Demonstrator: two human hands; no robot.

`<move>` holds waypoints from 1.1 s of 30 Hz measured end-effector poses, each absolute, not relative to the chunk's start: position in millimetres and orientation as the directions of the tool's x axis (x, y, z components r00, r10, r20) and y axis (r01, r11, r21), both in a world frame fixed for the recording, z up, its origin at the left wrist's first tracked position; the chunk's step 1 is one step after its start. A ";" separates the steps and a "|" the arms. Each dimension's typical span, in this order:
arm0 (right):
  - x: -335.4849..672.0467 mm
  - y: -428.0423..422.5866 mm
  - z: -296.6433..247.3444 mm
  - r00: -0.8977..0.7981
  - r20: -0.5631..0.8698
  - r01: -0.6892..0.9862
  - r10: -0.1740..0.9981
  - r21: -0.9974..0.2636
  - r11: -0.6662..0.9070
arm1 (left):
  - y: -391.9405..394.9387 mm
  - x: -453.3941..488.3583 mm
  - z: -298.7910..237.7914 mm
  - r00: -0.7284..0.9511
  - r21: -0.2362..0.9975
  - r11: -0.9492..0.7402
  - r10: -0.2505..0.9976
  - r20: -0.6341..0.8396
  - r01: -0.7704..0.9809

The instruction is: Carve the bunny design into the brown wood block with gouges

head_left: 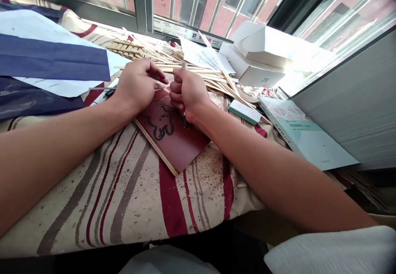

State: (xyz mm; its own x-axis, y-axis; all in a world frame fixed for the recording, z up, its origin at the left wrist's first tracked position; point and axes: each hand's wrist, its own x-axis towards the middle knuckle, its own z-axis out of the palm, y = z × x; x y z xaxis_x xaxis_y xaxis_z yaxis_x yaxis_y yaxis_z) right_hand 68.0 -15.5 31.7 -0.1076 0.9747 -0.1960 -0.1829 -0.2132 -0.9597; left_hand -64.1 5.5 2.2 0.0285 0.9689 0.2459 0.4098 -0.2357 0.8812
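A dark red board (177, 140) with a black outline drawing lies on the striped cloth (123, 191). My right hand (187, 92) is closed in a fist around a thin tool whose tip shows below the hand, over the board. My left hand (137, 85) rests on the board's upper left edge, fingers curled and pressing near the right hand; what its fingertips pinch is unclear.
A heap of thin wooden sticks (173, 61) lies behind the hands. White boxes (256, 57) stand at the window. A pale green book (305, 135) lies at right. Blue and white paper sheets (52, 61) cover the left. Wood shavings dot the cloth.
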 end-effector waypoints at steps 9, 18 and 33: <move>74.4 -18.4 31.8 -0.119 -0.136 -0.189 0.983 -0.969 -0.157 | 3.3 -63.0 8.1 0.131 0.722 -0.296 0.952 0.276 0.626; 71.2 -20.3 30.7 -0.130 -0.122 -0.188 0.984 -0.971 -0.146 | 1.1 -60.9 9.2 0.180 0.705 -0.333 0.942 0.285 0.626; 72.8 -21.1 28.6 -0.174 -0.078 -0.245 0.982 -0.962 -0.120 | 5.5 -63.3 4.6 0.216 0.703 -0.368 0.929 0.300 0.609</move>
